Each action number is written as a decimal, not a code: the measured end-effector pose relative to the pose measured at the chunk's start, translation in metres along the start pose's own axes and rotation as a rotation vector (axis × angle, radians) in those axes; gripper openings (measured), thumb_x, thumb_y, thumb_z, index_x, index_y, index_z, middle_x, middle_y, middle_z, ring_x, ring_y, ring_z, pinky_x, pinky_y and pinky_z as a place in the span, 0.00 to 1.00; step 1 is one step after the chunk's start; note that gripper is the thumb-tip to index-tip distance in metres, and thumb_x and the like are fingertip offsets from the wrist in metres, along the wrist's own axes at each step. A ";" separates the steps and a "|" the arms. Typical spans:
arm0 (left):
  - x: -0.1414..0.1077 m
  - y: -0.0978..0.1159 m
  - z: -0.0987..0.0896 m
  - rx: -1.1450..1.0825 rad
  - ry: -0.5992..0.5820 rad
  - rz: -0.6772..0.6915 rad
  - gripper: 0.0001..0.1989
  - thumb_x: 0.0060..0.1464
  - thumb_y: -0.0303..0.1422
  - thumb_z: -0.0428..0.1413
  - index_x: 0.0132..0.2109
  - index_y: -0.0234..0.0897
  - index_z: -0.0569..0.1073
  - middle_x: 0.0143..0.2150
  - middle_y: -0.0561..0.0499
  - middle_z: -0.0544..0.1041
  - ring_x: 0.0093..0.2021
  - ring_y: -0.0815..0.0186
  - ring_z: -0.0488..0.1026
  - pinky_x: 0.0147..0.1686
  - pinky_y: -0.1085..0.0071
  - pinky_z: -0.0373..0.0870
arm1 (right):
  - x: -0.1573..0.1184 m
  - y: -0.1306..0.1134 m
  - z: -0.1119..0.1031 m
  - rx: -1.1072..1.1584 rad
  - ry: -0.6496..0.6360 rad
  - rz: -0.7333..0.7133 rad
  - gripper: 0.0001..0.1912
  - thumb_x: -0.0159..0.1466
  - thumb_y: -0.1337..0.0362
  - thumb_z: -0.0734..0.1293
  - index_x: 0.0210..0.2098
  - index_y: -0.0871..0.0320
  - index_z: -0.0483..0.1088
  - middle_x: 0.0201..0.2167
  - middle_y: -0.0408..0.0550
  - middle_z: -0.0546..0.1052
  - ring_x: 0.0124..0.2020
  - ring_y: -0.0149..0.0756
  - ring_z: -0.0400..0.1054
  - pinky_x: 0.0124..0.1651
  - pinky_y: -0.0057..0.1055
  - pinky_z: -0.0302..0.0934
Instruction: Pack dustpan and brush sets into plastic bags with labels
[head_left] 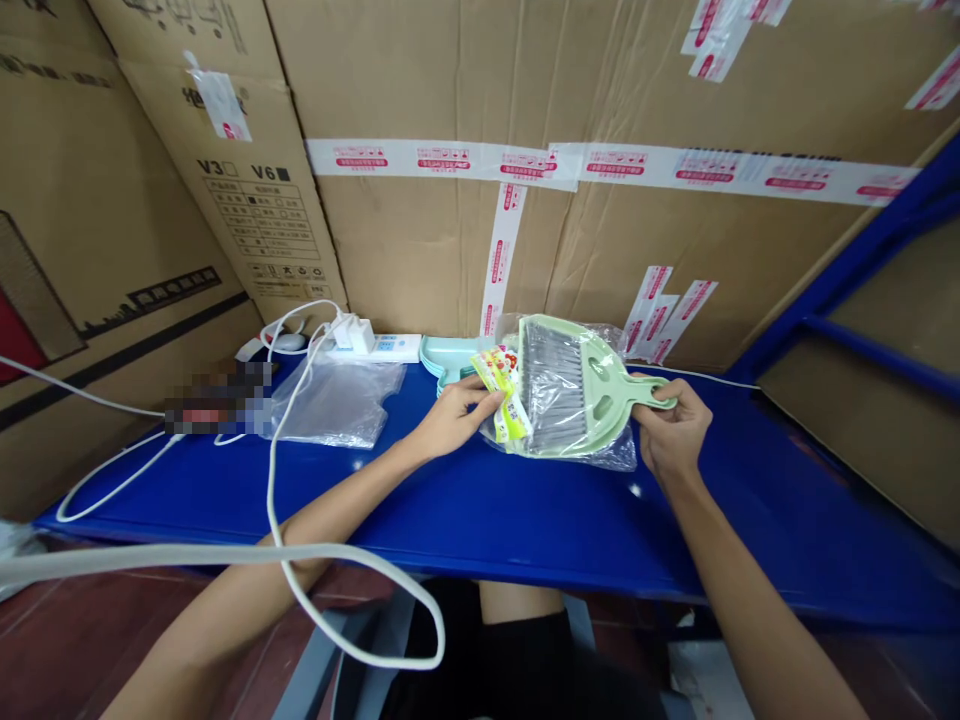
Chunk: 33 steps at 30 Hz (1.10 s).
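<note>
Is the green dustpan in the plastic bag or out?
Mostly in: the clear bag covers most of the dustpan, but its handle, in the right hand, seems to stick out.

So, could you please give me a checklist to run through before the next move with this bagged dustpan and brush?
1. Right hand on the green handle: ok, gripping it.
2. Left hand at the label card: ok, thumb over its edge.
3. Brush set with the dustpan: ok, grey bristles facing the camera.
4. Plastic bag sealed: cannot tell, its edges are unclear.
5. White cable clear of the left forearm: not ok, it crosses the forearm in view; contact cannot be told.
</note>
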<state>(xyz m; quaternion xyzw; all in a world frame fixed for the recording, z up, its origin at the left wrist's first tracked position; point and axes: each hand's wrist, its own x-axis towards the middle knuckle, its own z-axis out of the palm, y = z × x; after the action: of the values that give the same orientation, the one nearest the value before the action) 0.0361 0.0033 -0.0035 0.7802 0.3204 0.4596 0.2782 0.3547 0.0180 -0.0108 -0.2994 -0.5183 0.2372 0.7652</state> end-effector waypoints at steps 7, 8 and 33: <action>0.004 -0.006 -0.001 -0.309 0.203 -0.320 0.23 0.49 0.53 0.70 0.29 0.34 0.83 0.26 0.50 0.80 0.27 0.66 0.73 0.31 0.70 0.69 | -0.001 0.001 0.002 -0.022 0.013 -0.013 0.20 0.44 0.74 0.80 0.25 0.55 0.66 0.37 0.47 0.85 0.41 0.41 0.80 0.43 0.35 0.72; 0.005 -0.007 -0.004 -0.387 0.264 -0.339 0.22 0.46 0.50 0.73 0.30 0.34 0.84 0.28 0.49 0.82 0.28 0.65 0.75 0.32 0.70 0.71 | 0.001 0.001 0.001 -0.022 0.033 -0.018 0.20 0.44 0.74 0.80 0.25 0.55 0.66 0.36 0.46 0.84 0.40 0.40 0.80 0.43 0.35 0.72; -0.003 -0.001 -0.003 0.036 0.156 -0.261 0.19 0.58 0.35 0.65 0.56 0.37 0.82 0.41 0.44 0.85 0.39 0.53 0.82 0.42 0.62 0.77 | 0.003 -0.002 0.001 0.085 0.082 0.222 0.26 0.45 0.68 0.81 0.23 0.54 0.57 0.21 0.35 0.69 0.25 0.29 0.68 0.28 0.26 0.66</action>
<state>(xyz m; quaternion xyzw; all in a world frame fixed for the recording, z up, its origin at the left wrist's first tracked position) 0.0322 0.0020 -0.0047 0.6988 0.4477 0.4731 0.2959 0.3547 0.0190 -0.0071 -0.3317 -0.4396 0.3298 0.7668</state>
